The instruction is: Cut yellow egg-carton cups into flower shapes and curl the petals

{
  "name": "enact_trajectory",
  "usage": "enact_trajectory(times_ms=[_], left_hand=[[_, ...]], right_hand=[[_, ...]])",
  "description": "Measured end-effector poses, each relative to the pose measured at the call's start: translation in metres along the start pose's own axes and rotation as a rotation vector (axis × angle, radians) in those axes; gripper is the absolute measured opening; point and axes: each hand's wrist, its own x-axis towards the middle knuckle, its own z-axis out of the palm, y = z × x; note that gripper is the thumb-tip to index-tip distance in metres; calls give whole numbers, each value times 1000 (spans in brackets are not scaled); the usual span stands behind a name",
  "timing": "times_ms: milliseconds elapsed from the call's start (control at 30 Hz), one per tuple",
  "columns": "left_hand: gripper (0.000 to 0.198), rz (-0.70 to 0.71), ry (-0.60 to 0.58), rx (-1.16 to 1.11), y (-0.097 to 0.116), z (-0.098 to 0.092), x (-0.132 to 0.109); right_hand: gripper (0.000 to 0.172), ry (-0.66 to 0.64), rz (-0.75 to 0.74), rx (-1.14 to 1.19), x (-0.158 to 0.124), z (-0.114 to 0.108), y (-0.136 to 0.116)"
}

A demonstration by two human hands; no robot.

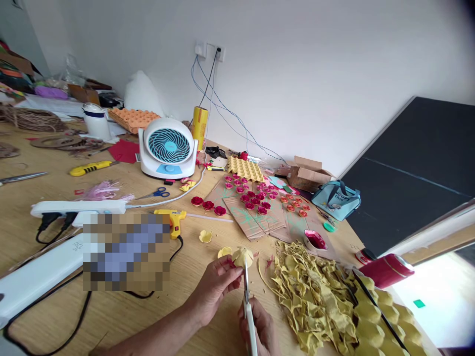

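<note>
My left hand [213, 287] pinches a pale yellow egg-carton cup [242, 256] between thumb and fingers, a little above the table. White-handled scissors [250, 321] are in my right hand [262, 324], closed round the handles. Their blades point away from me, and the tips meet the cup's near side. Just behind the cup lie a cut yellow cup piece [224, 252] and a flower-shaped yellow piece [205, 236]. To the right of my hands spreads a heap of torn yellow carton scraps [308, 291].
A yellow egg tray [371, 321] stands at the right edge near a red can [388, 271]. Painted paper flowers [256, 200] rest on cardboard [241, 217]. A yellow glue gun [172, 217], a power strip [81, 206] and a white fan [168, 148] are on the left. One patch is pixelated.
</note>
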Motion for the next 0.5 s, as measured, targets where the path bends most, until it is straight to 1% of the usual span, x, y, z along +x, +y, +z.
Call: enact_trajectory(times_ms=[300,500], left_hand=[[30,-13,3,1,0,1,-1],[31,-26,-31,26,4,3,-5]], right_hand=[[52,27,-10,-37,-2,-1,3],[53,54,-9,-98,-2,3,17]])
